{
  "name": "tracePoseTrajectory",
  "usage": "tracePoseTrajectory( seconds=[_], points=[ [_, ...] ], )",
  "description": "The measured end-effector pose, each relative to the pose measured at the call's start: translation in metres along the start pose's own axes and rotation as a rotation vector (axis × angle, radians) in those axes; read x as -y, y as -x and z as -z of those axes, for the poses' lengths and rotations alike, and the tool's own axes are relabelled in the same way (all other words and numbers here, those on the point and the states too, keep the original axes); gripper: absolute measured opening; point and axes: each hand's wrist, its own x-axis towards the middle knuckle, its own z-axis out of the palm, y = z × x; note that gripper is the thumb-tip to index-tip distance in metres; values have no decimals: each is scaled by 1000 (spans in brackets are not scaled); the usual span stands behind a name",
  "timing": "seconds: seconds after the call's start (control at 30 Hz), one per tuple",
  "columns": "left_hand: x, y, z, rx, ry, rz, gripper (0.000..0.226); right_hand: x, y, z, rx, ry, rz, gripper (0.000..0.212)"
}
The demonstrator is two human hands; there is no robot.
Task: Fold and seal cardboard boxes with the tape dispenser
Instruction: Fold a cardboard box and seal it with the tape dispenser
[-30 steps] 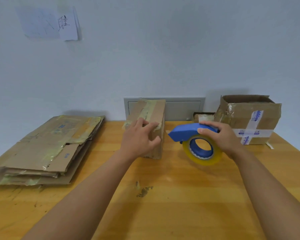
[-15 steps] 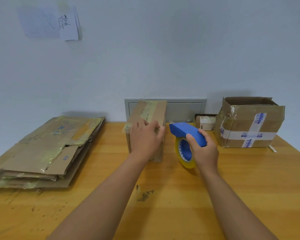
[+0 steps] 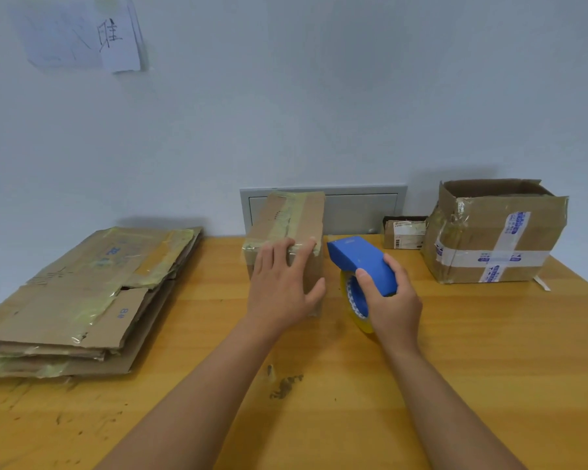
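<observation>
Cardboard box [image 3: 286, 232] stands mid-bench, steadied by left hand [image 3: 280, 290], fingers spread flat. Right hand [image 3: 392, 301] grips blue tape dispenser [image 3: 362, 266] just beside. Judged: sealing step; next, blade onto top seam.

Single head-worn view, forward and down over table [image 3: 421, 385], seemingly close.

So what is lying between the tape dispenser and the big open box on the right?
Only bare table between the tape dispenser and the open box; the head view shows this.
</observation>
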Motion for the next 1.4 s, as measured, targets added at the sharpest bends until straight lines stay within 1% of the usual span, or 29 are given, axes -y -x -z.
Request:
tracePoseTrajectory(
  seconds=[0.07,0.17,0.3,0.4,0.43,0.5,0.53,0.6,0.67,0.77,1.0,1.07,1.13,1.17,1.3,1.4],
  points=[
    [2,-2,3,-12,-1,-10,60,-1,1,1,-2,3,10,57],
    [7,-5,1,-41,-67,-52,54,-2,2,1,-4,-2,23,57],
    [-2,-7,-3,-59,-91,-12,52,-3,5,1,-28,-8,34,67],
    [-13,-8,4,-39,-83,14,51,-6,8,2,-33,-18,29,74],
    [-15,-11,10,-14,-60,34,50,-7,8,2,-30,-22,26,76],
    [-14,-20,24,92,44,106,50,-8,9,2,-29,-28,20,78],
    [-12,-28,30,143,103,140,52,-7,9,2,-28,-31,18,79],
    [-6,-43,38,229,140,161,56,-7,10,2,-24,-30,17,79],
    [0,-53,37,241,152,147,52,-7,10,3,-19,-34,12,80],
    [0,-54,27,221,148,123,43,-9,11,5,-16,-44,8,79],
    [6,-43,16,103,145,40,62,-11,11,3,-9,-44,9,79],
    [9,-39,9,15,157,9,61,-11,11,3,-11,-45,10,79],
    [11,-37,1,-97,126,-30,55,-11,11,3,-14,-45,11,79],
    [12,-36,-3,-126,110,-40,53,-11,11,3,-13,-45,10,78],
    [13,-32,-10,-173,88,-56,50,-12,11,4,-8,-52,7,78],
    [16,-30,-8,-171,81,-75,52,-12,11,4,-7,-40,10,78]
  ],
)
